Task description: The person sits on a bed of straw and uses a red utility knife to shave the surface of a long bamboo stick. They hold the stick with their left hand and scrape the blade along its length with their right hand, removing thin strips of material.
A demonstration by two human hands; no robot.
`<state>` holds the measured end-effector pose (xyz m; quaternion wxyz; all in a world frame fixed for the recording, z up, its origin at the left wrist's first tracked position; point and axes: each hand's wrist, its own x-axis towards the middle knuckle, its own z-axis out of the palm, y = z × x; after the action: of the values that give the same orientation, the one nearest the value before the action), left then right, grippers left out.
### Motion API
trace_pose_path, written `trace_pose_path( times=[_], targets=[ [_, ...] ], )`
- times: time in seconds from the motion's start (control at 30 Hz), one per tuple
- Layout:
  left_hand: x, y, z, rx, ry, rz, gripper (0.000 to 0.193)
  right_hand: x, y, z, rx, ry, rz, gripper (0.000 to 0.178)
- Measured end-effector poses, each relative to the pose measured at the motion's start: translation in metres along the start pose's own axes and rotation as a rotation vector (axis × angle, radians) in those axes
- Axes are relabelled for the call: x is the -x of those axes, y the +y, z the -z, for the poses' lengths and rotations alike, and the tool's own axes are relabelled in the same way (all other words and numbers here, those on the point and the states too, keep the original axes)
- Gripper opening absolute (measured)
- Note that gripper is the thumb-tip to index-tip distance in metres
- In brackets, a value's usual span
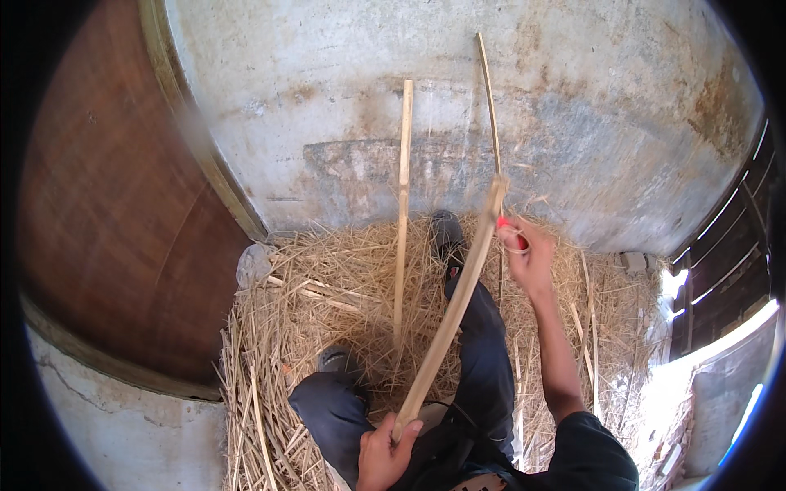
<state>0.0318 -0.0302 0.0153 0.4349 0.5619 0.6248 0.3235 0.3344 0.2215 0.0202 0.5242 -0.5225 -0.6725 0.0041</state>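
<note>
A long, pale bamboo strip slants across my lap, its far end raised toward the wall. My left hand is closed around the near end. Close beside the strip's far end, my right hand is closed on a small red-handled tool. The tool's working end is blurred and hard to make out. Beyond my hands, a wider bamboo strip leans on the wall to the left. A thinner strip leans to the right, partly hidden behind the one I hold.
Straw-like shavings and loose slivers cover the ground around my legs and shoes. A stained concrete wall rises in front. To the left is a brown panel in a frame. Dark slats stand at the right.
</note>
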Motion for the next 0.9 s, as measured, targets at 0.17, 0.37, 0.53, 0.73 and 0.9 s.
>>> trace_pose_path(
  times=[0.17,0.37,0.53,0.73,0.9],
  targets=[
    [0.008,-0.014,0.001,0.041,-0.095,0.068,0.041,-0.016,0.044,-0.010,-0.034,-0.015,-0.014,0.034],
    [0.009,-0.034,0.003,0.118,-0.173,0.067,0.042,-0.002,0.021,-0.009,-1.039,-0.326,-0.651,0.043],
    [-0.023,-0.057,-0.008,0.208,-0.173,0.002,0.040,0.039,-0.018,-0.009,-0.702,-0.369,-0.384,0.036],
    [-0.048,-0.048,-0.010,0.214,-0.181,-0.037,0.045,0.077,-0.075,-0.002,-0.225,-0.337,0.114,0.022],
    [-0.047,-0.023,-0.007,0.070,-0.101,-0.036,0.035,0.077,-0.089,0.007,-0.141,-0.423,0.176,0.024]
  ],
)
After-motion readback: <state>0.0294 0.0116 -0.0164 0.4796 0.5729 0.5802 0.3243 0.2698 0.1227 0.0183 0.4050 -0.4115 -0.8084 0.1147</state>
